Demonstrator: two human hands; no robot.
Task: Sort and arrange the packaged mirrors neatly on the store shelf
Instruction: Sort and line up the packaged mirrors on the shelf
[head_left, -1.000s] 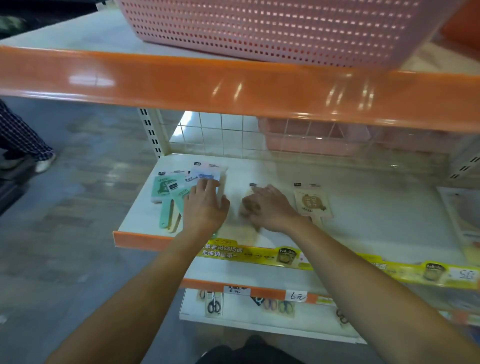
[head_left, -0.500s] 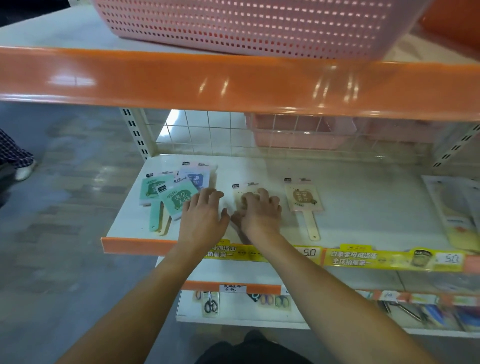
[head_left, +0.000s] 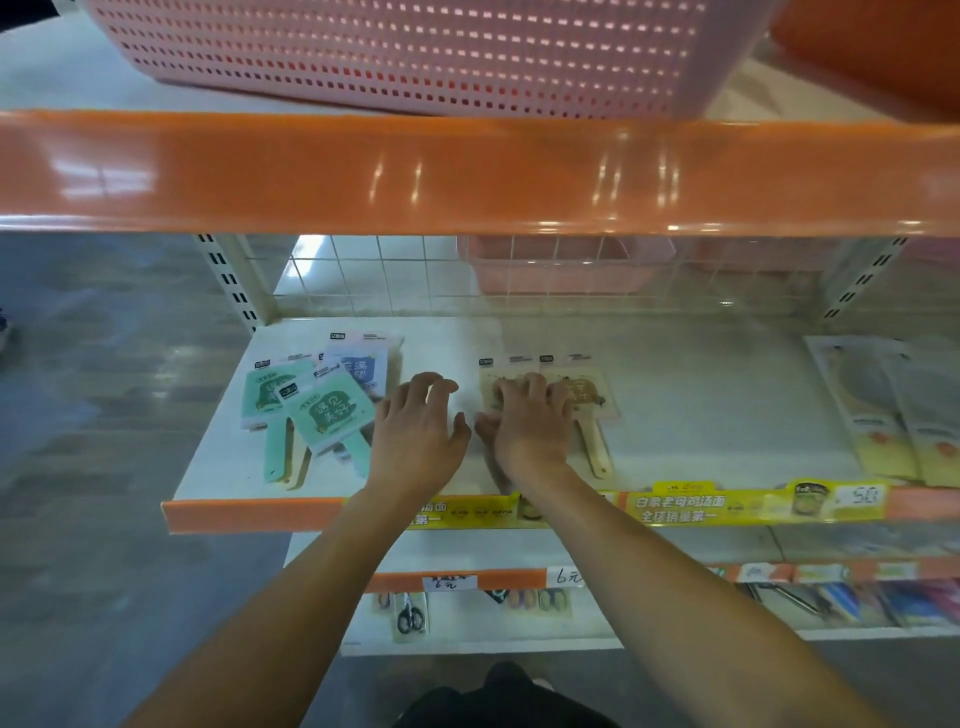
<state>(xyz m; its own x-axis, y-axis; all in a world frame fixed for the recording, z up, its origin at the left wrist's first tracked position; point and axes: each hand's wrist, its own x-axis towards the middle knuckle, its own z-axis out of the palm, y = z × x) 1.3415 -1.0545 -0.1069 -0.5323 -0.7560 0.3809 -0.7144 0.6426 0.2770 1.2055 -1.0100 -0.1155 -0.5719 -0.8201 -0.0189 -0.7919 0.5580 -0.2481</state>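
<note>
Several packaged hand mirrors lie on the white shelf. Two green ones overlap at the left, their handles pointing toward me, and a blue-purple one sits behind them. Two beige ones lie side by side in the middle. My right hand presses down on the left beige mirror, fingers spread over it and thumb at its left edge; it also reaches the right beige mirror. My left hand hovers just right of the green pile, fingers curled apart and holding nothing.
A pink perforated basket stands on the orange-edged shelf above. Another pink basket shows behind the wire grid back. Flat packs lie at the right. A yellow price strip lines the front edge; scissors lie on the lower shelf.
My right hand has slid the left beige mirror rightward until it lies beside the other beige one. My left hand has come off the blue-purple pack and moved right.
</note>
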